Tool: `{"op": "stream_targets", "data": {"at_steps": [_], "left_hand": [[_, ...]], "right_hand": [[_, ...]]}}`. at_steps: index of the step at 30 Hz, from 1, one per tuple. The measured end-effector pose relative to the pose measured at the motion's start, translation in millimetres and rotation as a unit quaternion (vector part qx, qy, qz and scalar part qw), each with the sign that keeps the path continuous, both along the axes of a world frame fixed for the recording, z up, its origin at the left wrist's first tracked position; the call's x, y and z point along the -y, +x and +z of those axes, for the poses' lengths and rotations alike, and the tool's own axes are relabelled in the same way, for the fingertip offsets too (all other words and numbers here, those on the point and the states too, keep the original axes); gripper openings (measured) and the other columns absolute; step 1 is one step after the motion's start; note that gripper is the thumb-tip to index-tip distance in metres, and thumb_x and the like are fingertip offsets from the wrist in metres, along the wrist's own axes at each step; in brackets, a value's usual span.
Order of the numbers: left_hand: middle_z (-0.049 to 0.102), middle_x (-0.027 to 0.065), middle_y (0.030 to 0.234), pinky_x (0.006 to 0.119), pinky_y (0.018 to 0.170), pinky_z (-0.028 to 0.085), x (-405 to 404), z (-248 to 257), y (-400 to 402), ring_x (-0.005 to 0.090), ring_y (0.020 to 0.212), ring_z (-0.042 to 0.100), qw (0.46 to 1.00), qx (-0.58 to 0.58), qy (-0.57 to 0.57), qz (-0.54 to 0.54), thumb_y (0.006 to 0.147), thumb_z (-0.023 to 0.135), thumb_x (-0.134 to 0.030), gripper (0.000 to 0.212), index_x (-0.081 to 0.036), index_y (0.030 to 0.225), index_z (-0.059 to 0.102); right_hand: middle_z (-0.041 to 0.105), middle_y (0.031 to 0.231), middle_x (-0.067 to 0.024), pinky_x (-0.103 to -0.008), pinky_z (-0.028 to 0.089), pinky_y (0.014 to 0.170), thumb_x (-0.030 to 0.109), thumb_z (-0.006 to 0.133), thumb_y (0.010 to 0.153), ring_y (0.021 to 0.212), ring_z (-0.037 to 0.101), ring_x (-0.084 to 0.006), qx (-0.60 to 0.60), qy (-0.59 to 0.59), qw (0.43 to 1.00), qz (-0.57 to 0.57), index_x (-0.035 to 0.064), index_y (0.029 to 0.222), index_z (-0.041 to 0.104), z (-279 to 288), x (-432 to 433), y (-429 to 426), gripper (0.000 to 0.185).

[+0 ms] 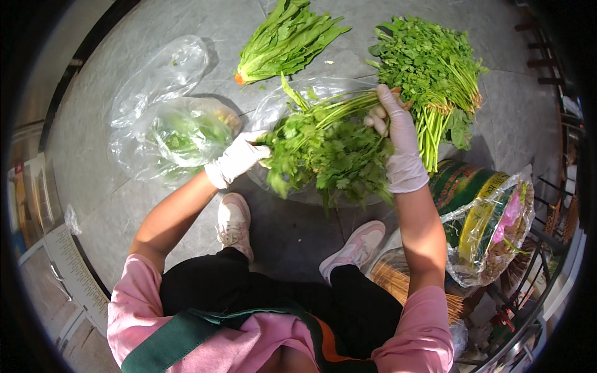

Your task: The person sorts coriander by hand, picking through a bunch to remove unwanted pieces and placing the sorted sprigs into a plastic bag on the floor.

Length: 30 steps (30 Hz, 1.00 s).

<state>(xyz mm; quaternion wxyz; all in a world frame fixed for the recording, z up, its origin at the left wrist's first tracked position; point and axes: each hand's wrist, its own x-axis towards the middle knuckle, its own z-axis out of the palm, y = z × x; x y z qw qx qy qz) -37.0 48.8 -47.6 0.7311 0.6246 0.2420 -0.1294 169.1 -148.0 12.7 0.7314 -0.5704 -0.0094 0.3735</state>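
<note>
My right hand (392,119), in a white glove, grips a bunch of coriander (345,135) by its root end, with the leaves hanging left and down. At the bunch's left edge, the gloved fingers of my left hand (242,156) are closed on some leaf tips; exactly what they pinch is partly hidden. Beneath the bunch a clear plastic bag (322,84) lies spread on the floor. Left of it sits another clear bag (172,140) with greens inside. More herb bunches (424,60) are piled beyond my right hand, roots towards the right.
A head of leafy lettuce (284,46) lies on the grey tile floor (154,28) ahead. By my right forearm, a green and yellow drum (466,196) lined with plastic holds scraps. A straw broom (396,275) and a black metal rack (536,275) are at lower right.
</note>
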Motion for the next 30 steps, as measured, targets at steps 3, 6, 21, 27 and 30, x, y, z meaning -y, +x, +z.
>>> {"op": "stream_targets", "data": {"at_steps": [3, 6, 21, 27, 30], "left_hand": [[0.060, 0.0055, 0.070, 0.022, 0.053, 0.046, -7.1, -16.3, -4.3, 0.0125, 0.058, 0.057, 0.992, -0.069, -0.063, 0.086, 0.073, 0.047, 0.004, 0.016, -0.001, 0.084, 0.057], [0.061, 0.0046, 0.075, 0.022, 0.059, 0.045, -16.3, -18.8, -3.9, 0.0105, 0.066, 0.057, 0.993, -0.077, -0.066, 0.067, 0.076, 0.047, -0.001, 0.015, -0.003, 0.087, 0.057], [0.052, 0.0040, 0.091, 0.024, 0.073, 0.039, 35.7, 85.8, 33.6, 0.0114, 0.080, 0.049, 0.943, 0.222, 0.247, 0.020, 0.077, 0.055, -0.007, 0.019, -0.003, 0.096, 0.054], [0.055, 0.0036, 0.075, 0.022, 0.060, 0.040, 37.2, 84.3, 36.3, 0.0107, 0.066, 0.050, 0.906, 0.213, 0.363, 0.038, 0.073, 0.063, -0.007, 0.012, -0.003, 0.084, 0.061], [0.055, 0.0039, 0.079, 0.022, 0.062, 0.041, 31.4, 84.9, 37.1, 0.0104, 0.068, 0.050, 0.912, 0.198, 0.357, 0.039, 0.075, 0.061, -0.008, 0.010, -0.003, 0.083, 0.059]], "right_hand": [[0.037, 0.053, 0.0037, -0.0216, 0.037, 0.046, 0.028, 0.058, 0.081, 0.040, 0.032, -0.0062, -0.036, 0.036, 0.998, -0.031, 0.0118, 0.067, 0.044, 4.1, 6.9, 7.7, 0.025], [0.036, 0.052, 0.0039, -0.0221, 0.038, 0.047, 0.027, 0.058, 0.081, 0.039, 0.031, -0.0062, -0.048, 0.039, 0.997, -0.051, 0.0117, 0.067, 0.043, 8.7, 11.5, 11.6, 0.025], [0.034, 0.049, 0.0066, -0.0209, 0.037, 0.046, 0.026, 0.061, 0.078, 0.037, 0.029, -0.0046, 0.014, -0.056, 0.997, -0.045, 0.0139, 0.059, 0.043, 13.1, -7.3, -8.0, 0.029], [0.040, 0.053, 0.0061, -0.0192, 0.034, 0.040, 0.025, 0.068, 0.073, 0.040, 0.033, -0.0034, 0.085, -0.106, 0.988, -0.078, 0.0089, 0.064, 0.050, 23.5, -17.5, -21.7, 0.025], [0.043, 0.057, 0.0058, -0.0185, 0.033, 0.039, 0.025, 0.070, 0.071, 0.043, 0.036, -0.0028, 0.075, -0.094, 0.990, -0.067, 0.0066, 0.069, 0.053, 19.1, -13.2, -20.6, 0.025]]}}
